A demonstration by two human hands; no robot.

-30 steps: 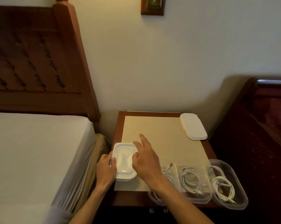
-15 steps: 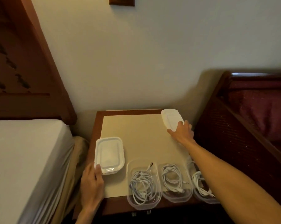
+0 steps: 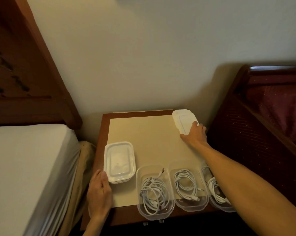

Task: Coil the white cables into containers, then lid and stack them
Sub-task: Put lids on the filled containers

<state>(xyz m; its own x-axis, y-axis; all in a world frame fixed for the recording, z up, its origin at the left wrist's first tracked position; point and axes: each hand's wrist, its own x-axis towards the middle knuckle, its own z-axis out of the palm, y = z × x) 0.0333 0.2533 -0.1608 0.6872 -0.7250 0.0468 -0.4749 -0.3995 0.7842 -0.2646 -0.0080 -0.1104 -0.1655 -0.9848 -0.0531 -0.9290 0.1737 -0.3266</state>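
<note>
A lidded white container sits at the left of the nightstand. My left hand rests at its near left corner, thumb touching the wall. Three clear open containers line the front edge, each holding a coiled white cable: the left one, the middle one and the right one, which my right forearm partly hides. A stack of white lids lies at the back right corner. My right hand grips the near end of that stack, fingers on top, thumb at the edge.
The nightstand has a cream top with a brown wooden border. A bed with a white sheet and a dark wooden headboard stands at the left. A dark red bed frame closes in on the right. The wall is behind.
My right hand left the lidded container, reached across to the back right and took hold of the lid stack. My left hand stayed at the lidded container. The camera tilted down.
</note>
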